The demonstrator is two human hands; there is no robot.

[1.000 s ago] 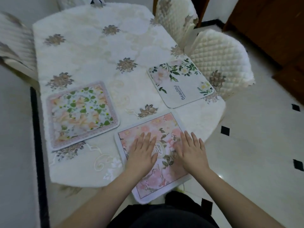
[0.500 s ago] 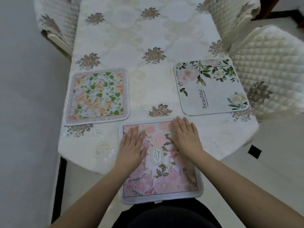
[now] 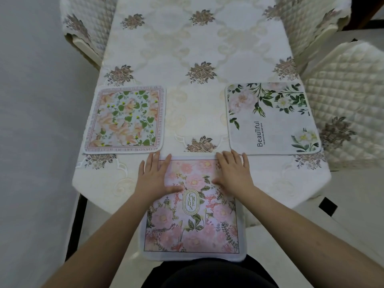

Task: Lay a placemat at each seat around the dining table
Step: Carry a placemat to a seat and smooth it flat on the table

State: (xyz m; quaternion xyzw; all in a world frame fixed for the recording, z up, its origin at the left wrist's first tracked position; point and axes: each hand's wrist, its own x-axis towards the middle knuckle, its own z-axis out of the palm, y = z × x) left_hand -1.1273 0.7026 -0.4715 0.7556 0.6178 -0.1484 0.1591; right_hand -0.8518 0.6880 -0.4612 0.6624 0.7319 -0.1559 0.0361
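A pink floral placemat (image 3: pixel 193 225) lies at the near end of the dining table (image 3: pixel 187 48), with its near half hanging past the table's edge. My left hand (image 3: pixel 154 176) rests flat on its far left corner, fingers spread. My right hand (image 3: pixel 233 173) lies flat on its far right corner. An orange and green floral placemat (image 3: pixel 124 119) sits on the left side of the table. On the right side sits a white placemat with green leaves (image 3: pixel 270 119).
Quilted cream chairs stand at the far left (image 3: pixel 87 26), far right (image 3: pixel 307 19) and right (image 3: pixel 349 104) of the table. A grey wall (image 3: pixel 37 121) runs close along the left. Pale tiled floor (image 3: pixel 353 204) lies to the right.
The view has swung square to the table. Both hands slid from the mat's middle out to its far corners, and the pink placemat now lies straight rather than skewed.
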